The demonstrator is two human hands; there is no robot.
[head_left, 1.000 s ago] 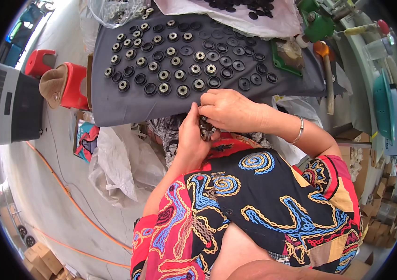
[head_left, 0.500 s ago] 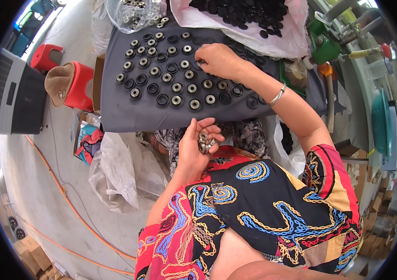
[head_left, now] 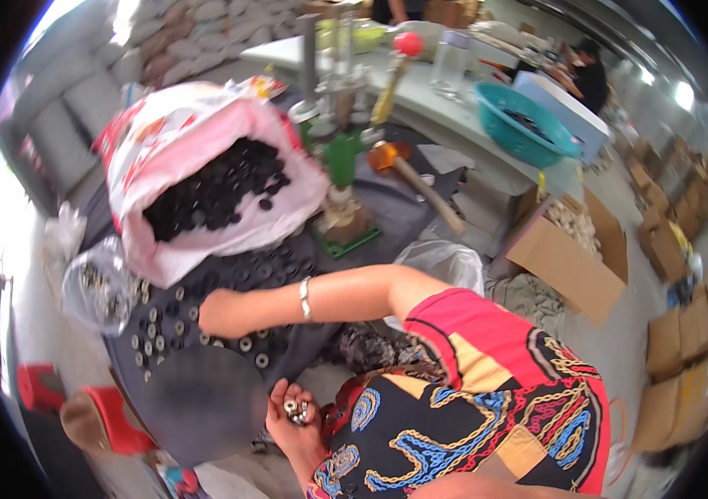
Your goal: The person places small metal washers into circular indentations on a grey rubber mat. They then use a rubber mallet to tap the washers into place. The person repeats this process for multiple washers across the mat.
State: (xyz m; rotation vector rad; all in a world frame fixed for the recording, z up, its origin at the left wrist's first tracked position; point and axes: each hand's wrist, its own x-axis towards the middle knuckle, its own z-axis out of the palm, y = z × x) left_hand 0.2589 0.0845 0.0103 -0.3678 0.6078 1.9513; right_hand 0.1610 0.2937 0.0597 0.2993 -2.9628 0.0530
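My left hand (head_left: 294, 420) is cupped, palm up, at the table's near edge, its fingers curled around several small metal bearings (head_left: 294, 409). Over the dark cloth (head_left: 133, 382), my right hand (head_left: 225, 313) reaches in from the right with its knuckles up. Its fingers are bent down and closed; whatever they hold is hidden beneath the hand. Around it lie rows of round black caps, several with a metal bearing (head_left: 261, 360) seated in the middle. A loose pile of black caps (head_left: 212, 187) fills an open sack (head_left: 287, 216) beyond my right hand. Part of the cloth looks smeared.
A clear plastic bag of metal bearings (head_left: 100, 287) stands left of the caps. At the back are a green hand press (head_left: 341, 158) and an orange-headed hammer (head_left: 429, 193). Rightward are a teal basin (head_left: 495, 104), cardboard box (head_left: 553, 270) and another person (head_left: 591, 79). A red stool (head_left: 117, 420) stands lower left.
The view has swung to the right and up, bringing the bench and boxes in. My right hand is still over the caps; my left still cups the bearings, its fingers more curled.
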